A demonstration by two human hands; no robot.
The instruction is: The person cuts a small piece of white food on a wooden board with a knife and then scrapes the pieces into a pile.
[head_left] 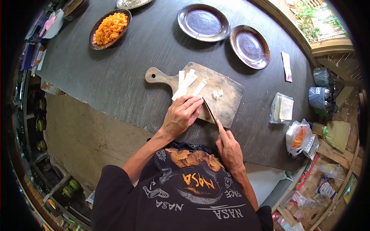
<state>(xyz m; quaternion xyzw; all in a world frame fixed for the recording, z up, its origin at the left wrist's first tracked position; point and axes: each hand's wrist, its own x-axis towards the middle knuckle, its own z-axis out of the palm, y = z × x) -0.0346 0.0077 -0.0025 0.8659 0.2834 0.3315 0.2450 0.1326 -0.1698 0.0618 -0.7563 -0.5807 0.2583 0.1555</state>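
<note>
A wooden cutting board with a holed handle lies at an angle on the dark table. Flat, pale strips rest on its left part, of a material I cannot make out. My left hand is closed, curled fingers pressing one pale strip against the board. My right hand is wrapped round the handle of a knife, its index finger stretched along the back. The blade's tip is beside my left fingertips. A small heap of thin, cut slivers sits right of the blade.
An oval dish of chopped orange food stands at the far left. Two brown plates are behind the board. On the right lie a small packet, a plastic-wrapped stack and a bag of carrots.
</note>
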